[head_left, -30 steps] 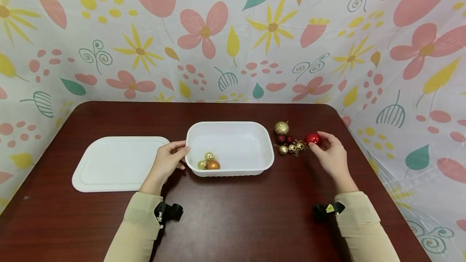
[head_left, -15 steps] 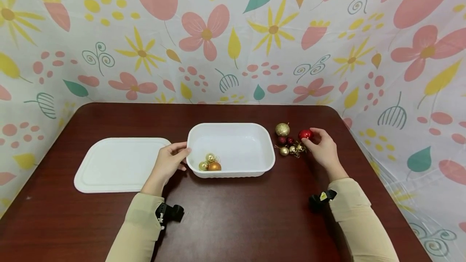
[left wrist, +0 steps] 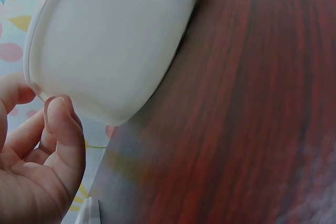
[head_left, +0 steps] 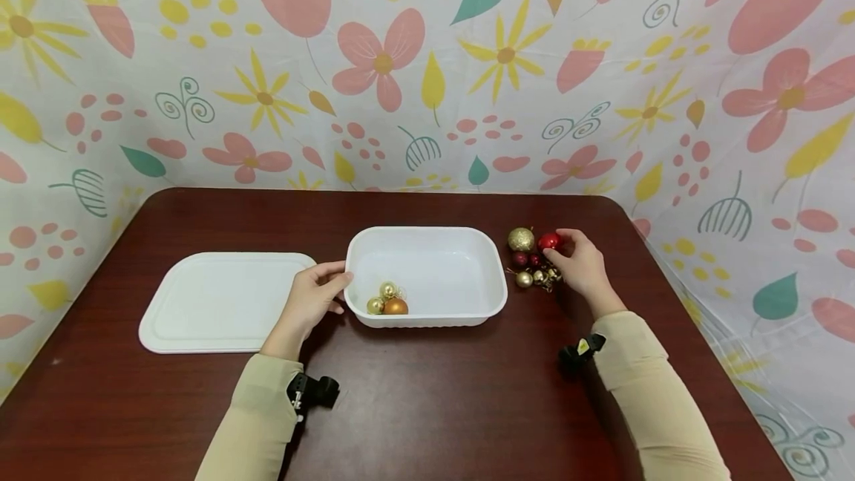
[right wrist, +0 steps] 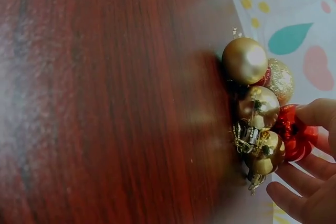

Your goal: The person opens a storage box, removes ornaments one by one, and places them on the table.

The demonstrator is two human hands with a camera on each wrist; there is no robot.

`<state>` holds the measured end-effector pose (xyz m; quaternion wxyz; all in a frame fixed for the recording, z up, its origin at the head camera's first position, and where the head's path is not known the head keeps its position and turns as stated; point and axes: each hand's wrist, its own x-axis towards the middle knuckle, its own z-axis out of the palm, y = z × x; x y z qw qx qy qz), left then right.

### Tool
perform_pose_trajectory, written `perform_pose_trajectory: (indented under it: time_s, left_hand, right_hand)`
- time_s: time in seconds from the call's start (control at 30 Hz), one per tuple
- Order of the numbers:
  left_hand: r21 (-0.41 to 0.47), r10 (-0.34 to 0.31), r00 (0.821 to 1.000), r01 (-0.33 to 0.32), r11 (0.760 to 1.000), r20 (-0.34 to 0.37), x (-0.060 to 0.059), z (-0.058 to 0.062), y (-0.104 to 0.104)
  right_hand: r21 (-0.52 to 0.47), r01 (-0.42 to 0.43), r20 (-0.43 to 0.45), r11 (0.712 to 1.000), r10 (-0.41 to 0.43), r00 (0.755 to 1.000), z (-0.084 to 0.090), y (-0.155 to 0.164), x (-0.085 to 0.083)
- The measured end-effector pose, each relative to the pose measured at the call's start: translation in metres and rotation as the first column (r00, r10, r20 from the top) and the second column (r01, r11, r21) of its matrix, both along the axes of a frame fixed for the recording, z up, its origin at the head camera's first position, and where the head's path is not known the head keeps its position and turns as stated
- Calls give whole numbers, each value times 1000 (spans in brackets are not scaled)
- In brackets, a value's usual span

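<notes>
My left hand (head_left: 309,306) pinches the left rim of a white plastic box (head_left: 457,273), thumb on the rim and fingers at the outside wall. Inside, at the front left corner, lie two gold baubles (head_left: 375,306) and an orange one (head_left: 397,306). To the right of the box, my right hand (head_left: 585,264) grips a shiny red bauble (head_left: 549,241) between thumb and fingers. It is close beside a cluster on the table: a glittery gold bauble (head_left: 521,239), dark red baubles (head_left: 519,259) and small shiny gold baubles (right wrist: 259,106) with hanging strings.
A flat white lid (head_left: 220,303) lies on the brown table (head_left: 427,399), left of the box and partly behind my left hand. A flower-patterned cloth (head_left: 427,73) hangs behind and beside the table. Both wrists carry a small black camera.
My right hand has moved left with the red bauble, from the cluster's right side to right by the glittery gold bauble. My left hand stays at the box rim.
</notes>
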<state>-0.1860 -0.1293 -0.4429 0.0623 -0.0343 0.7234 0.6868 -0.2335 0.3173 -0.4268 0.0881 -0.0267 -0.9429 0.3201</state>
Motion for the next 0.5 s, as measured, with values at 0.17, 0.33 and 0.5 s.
perform_pose_trajectory:
  time_s: [0.17, 0.33, 0.5]
  left_hand:
    - [15, 0, 1000, 0, 1000, 1, 1, 1, 0]
    - [4, 1, 1000, -1, 1000, 6, 0, 2, 0]
    - [-13, 2, 1000, -2, 1000, 7, -1, 2, 0]
  right_hand:
    - [2, -8, 28, 1000, 8, 1000, 1, -3, -1]
    - [1, -16, 69, 1000, 16, 997, 3, -4, -2]
    - [-2, -15, 94, 1000, 15, 995, 2, -2, -1]
